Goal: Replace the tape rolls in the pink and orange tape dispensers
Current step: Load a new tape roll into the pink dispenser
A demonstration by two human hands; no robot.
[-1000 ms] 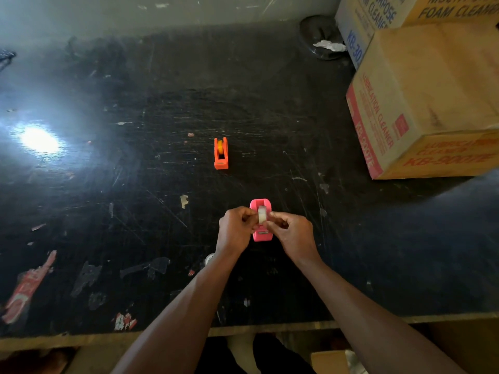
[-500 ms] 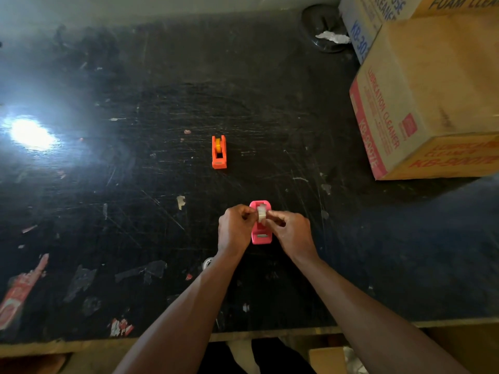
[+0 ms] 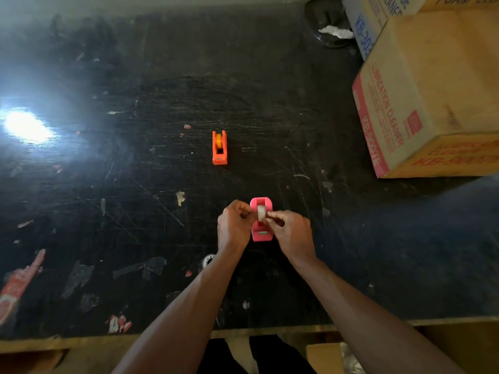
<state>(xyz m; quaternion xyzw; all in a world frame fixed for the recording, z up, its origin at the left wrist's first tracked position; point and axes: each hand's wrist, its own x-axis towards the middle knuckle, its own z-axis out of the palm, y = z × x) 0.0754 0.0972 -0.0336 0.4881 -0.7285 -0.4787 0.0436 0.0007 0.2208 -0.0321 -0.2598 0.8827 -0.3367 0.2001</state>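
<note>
The pink tape dispenser (image 3: 260, 233) stands on the black table near the front middle. A small clear tape roll (image 3: 261, 213) is pinched upright over the dispenser's slot, between the fingertips of my left hand (image 3: 234, 227) and my right hand (image 3: 291, 232). Whether the roll sits in the slot or just above it I cannot tell. The orange tape dispenser (image 3: 219, 147), with a yellow-orange roll in it, stands farther back, apart from both hands. Another clear tape roll (image 3: 208, 260) lies on the table, partly hidden by my left wrist.
Two stacked cardboard boxes (image 3: 432, 103) fill the back right of the table. A dark round dish (image 3: 328, 22) with crumpled paper sits behind them. Tape scraps and a red wrapper (image 3: 16, 287) litter the front left. A bright glare spot lies at the left.
Both hands have stayed on the roll over the pink dispenser, with only small finger shifts. The view has drifted slightly.
</note>
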